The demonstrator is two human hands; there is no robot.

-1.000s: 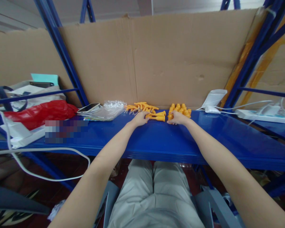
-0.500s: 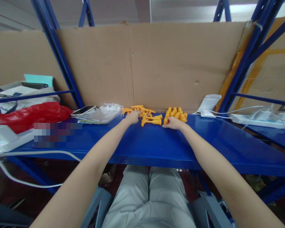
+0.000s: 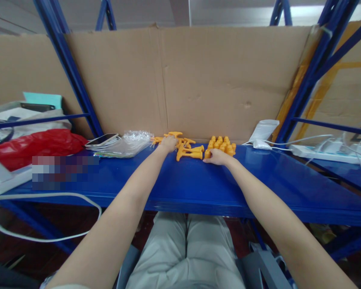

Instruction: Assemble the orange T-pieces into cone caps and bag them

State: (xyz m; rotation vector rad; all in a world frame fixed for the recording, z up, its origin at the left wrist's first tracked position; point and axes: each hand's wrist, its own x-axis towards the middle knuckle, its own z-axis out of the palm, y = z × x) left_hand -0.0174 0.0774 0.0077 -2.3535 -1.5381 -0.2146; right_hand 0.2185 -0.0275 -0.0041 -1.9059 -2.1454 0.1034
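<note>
My left hand (image 3: 169,143) is closed at the pile of orange T-handled corkscrews (image 3: 188,142). An orange T-shaped corkscrew handle (image 3: 175,133) shows just above its fingers, which appear to grip it; its lower part is hidden. In front of the pile, handles joined to flared orange sleeves (image 3: 195,153) lie flat. My right hand (image 3: 218,157) closes its fingers around an orange plastic sleeve (image 3: 207,153) at the near left corner of a group of upright orange sleeves (image 3: 221,143).
Left of the pile lie clear plastic bags (image 3: 129,143) and a phone (image 3: 105,139). A red bag (image 3: 39,144) is farther left. At right are a white adapter with cables (image 3: 262,143) and a power strip (image 3: 325,153). Cardboard (image 3: 204,80) backs the blue shelf (image 3: 192,184).
My left hand has risen slightly, and a T-shaped handle now stands out above its fingers. My right hand stays at the same sleeve. The whole view has shifted a little.
</note>
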